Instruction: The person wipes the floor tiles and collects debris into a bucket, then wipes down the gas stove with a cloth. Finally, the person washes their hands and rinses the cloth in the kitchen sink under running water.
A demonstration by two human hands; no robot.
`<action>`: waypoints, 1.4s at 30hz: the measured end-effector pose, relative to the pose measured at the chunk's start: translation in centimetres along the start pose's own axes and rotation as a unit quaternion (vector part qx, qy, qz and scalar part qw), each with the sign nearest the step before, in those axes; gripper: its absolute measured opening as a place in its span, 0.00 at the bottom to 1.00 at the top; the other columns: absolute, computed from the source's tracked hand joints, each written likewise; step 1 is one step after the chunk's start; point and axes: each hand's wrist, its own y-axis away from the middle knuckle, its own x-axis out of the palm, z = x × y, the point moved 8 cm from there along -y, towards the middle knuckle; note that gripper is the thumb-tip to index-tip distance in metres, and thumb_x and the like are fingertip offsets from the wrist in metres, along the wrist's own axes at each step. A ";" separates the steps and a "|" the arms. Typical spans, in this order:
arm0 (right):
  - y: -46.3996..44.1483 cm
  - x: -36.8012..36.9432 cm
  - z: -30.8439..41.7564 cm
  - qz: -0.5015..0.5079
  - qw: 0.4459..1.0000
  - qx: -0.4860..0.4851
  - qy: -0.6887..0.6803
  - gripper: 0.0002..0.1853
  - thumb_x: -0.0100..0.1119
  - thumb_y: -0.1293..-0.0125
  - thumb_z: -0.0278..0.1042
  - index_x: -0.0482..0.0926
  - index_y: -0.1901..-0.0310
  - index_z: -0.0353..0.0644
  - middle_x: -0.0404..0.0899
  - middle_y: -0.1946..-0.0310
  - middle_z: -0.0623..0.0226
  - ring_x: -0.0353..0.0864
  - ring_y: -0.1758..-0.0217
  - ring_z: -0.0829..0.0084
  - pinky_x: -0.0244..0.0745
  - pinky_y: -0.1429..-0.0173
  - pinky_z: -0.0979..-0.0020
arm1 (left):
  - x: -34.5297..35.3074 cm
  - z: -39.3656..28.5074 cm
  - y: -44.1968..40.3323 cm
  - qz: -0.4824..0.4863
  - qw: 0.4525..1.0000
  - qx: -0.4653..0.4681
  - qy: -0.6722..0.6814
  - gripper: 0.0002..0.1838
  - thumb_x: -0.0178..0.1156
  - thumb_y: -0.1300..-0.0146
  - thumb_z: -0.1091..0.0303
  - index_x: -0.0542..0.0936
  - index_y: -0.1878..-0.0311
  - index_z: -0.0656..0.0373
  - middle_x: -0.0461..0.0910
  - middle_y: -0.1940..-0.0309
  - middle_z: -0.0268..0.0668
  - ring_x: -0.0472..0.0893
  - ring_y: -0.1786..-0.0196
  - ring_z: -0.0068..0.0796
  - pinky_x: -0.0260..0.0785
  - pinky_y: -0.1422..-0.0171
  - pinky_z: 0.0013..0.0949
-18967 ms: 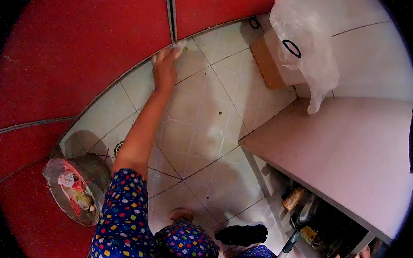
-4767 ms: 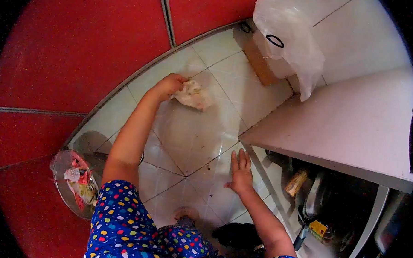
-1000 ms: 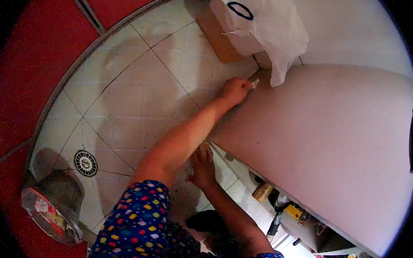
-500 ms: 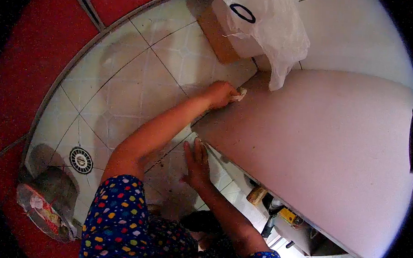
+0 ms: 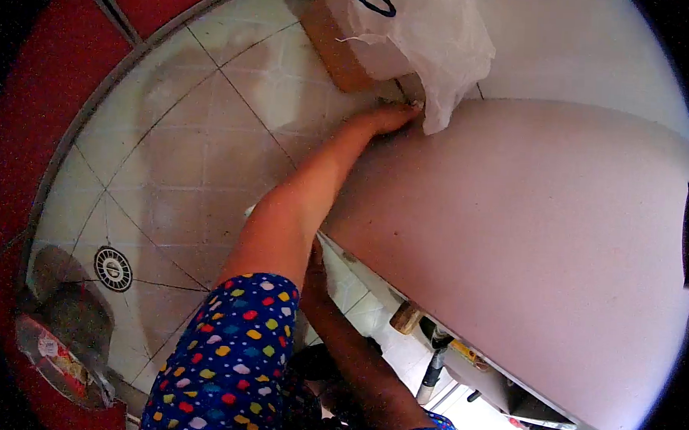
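Observation:
My left hand (image 5: 395, 119) reaches across to the far left edge of a large pale pinkish panel (image 5: 505, 245). Its fingers are closed on a small crumpled pale cloth (image 5: 418, 105), of which only a bit shows at the fingertips. Just beyond it hangs the loose end of a white plastic bag (image 5: 447, 58). My right hand (image 5: 316, 266) is lower, near the panel's near corner. My left forearm covers most of it, so its fingers are hidden.
Under the bag stands a brown-sided box (image 5: 332, 53). A round floor drain (image 5: 114, 269) is set in the pale tiles (image 5: 201, 163). At the lower left lies a clear plastic bag (image 5: 65, 360) with something red inside. Several items, including a wooden piece (image 5: 406, 318), sit below the panel's near edge.
My left hand has slid farther along the panel's edge, toward the plastic bag. My left arm has swung right and now covers my right hand. The whole view has shifted slightly.

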 end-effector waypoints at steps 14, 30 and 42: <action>-1.0 -1.2 1.2 0.219 0.969 0.081 0.081 0.64 0.79 0.66 0.38 0.45 0.28 0.46 0.36 0.28 0.48 0.40 0.26 0.43 0.50 0.28 0.51 | -1.1 2.0 7.6 0.132 0.985 -0.104 -0.035 0.40 0.32 0.34 0.33 0.73 0.41 0.58 0.73 0.41 0.45 0.69 0.37 0.41 0.56 0.32 0.37; -1.0 1.0 -1.0 0.192 0.968 0.159 -0.036 0.54 0.76 0.63 0.32 0.54 0.32 0.38 0.45 0.29 0.48 0.50 0.28 0.47 0.51 0.28 0.54 | -2.7 1.3 1.1 -0.016 0.925 0.052 -0.376 0.17 0.52 0.41 0.64 0.80 0.51 0.58 0.75 0.45 0.46 0.76 0.44 0.45 0.67 0.39 0.39; -0.9 -0.8 1.2 0.185 0.980 0.056 0.047 0.71 0.82 0.77 0.38 0.44 0.28 0.47 0.35 0.27 0.48 0.38 0.25 0.47 0.48 0.26 0.55 | -7.9 -0.5 20.6 0.094 0.943 0.110 -0.300 0.11 0.59 0.53 0.76 0.83 0.63 0.58 0.82 0.64 0.40 0.76 0.58 0.42 0.67 0.50 0.38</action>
